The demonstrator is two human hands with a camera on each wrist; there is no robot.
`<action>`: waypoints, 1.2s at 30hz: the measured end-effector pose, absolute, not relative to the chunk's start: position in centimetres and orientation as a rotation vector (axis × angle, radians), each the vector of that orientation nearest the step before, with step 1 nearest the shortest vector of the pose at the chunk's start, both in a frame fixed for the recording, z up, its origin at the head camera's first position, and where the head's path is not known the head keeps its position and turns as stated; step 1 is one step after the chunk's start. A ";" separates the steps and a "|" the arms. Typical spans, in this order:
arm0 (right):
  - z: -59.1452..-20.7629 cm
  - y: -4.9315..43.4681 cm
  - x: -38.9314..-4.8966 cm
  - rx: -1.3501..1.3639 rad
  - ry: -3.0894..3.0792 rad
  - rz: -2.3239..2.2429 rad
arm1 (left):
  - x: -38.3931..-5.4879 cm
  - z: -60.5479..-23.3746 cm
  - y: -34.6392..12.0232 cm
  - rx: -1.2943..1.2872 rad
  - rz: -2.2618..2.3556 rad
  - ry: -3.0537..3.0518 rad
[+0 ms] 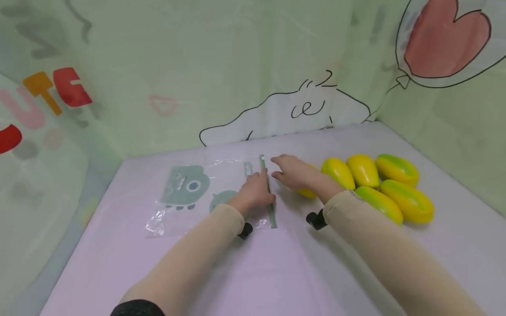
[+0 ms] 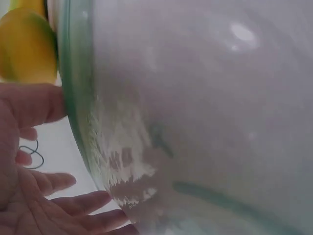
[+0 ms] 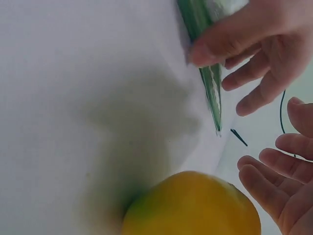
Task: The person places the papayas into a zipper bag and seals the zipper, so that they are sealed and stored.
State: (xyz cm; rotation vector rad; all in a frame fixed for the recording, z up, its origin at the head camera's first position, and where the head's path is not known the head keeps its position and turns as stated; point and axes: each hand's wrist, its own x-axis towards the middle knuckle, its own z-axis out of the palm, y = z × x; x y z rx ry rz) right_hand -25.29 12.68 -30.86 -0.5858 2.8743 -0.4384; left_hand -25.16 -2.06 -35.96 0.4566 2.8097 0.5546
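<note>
A clear zip bag point(image 1: 227, 173) with grey-green cartoon prints lies flat on the table, its green zip strip point(image 1: 272, 215) on the right side. My left hand point(image 1: 254, 189) is over that strip; in the left wrist view the thumb point(image 2: 41, 104) touches the green edge while the other fingers spread loosely. Just right of the strip, my right hand point(image 1: 294, 172) hovers with loosely bent fingers and nothing held. Several yellow-green mangoes point(image 1: 363, 170) lie beside the right forearm. One mango point(image 3: 193, 208) is close to the right hand and partly hidden by it in the head view.
The table point(image 1: 284, 272) has a pale lilac cover. Printed cloth walls point(image 1: 237, 57) stand behind it and at both sides, one bearing a red heart balloon point(image 1: 446, 39). Black wrist cameras point(image 1: 316, 220) sit under the sleeves.
</note>
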 end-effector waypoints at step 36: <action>-34.9 10.3 -23.8 -0.706 2.756 -0.204 | -21.7 -35.4 -3.8 0.426 0.450 2.858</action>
